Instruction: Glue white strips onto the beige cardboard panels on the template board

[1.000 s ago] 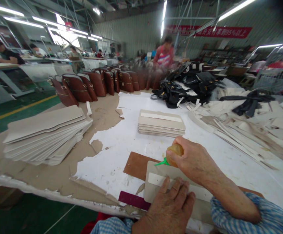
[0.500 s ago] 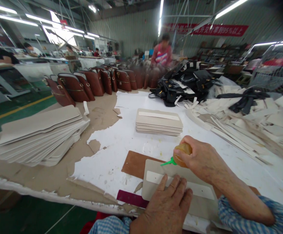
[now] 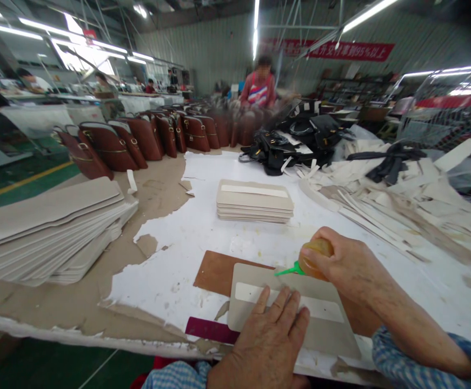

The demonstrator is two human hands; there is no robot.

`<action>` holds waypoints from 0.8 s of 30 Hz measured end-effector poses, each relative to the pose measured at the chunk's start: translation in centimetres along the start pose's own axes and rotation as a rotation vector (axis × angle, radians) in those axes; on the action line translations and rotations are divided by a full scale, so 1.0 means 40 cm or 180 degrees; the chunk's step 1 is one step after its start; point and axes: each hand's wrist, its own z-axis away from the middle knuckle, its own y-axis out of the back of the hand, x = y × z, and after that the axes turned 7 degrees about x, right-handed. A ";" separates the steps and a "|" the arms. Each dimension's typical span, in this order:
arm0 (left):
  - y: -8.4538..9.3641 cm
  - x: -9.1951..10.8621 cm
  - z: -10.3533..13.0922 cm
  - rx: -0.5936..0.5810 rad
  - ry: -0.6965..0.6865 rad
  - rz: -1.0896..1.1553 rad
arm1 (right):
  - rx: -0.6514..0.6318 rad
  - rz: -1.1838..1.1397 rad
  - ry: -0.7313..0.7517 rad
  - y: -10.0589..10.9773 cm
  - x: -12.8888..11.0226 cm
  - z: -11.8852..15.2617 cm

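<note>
My left hand lies flat with fingers spread on a beige panel that has a white strip across it. My right hand is wrapped round a squeeze bottle of amber liquid. The bottle is tilted, and its green nozzle points left over the panel's upper edge; whether the tip touches cannot be made out. Beneath the panel a brown leather piece sticks out. A dark purple strip lies left of my left hand, near the table edge.
Beyond my hands is a neat stack of beige panels. A fanned pile of larger panels lies left. Brown bags line the back, with black bags beside them. Pale scraps cover the right. A person is behind the bags.
The bottle in my right hand has moved a little to the right along the panel's upper edge. My left hand stays pressed on the panel. The whole view has shifted slightly.
</note>
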 end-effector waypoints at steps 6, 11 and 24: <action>0.001 0.004 -0.005 -0.0050 0.0037 -0.0040 | 0.0095 -0.0055 -0.0070 0.006 0.043 0.008; 0.005 0.004 -0.005 -0.0086 0.0046 0.0007 | 0.0189 -0.0141 -0.0062 0.009 0.082 0.016; -0.056 -0.013 0.002 0.0121 -0.0006 -0.0146 | 0.0325 -0.0161 -0.0327 0.030 0.180 0.027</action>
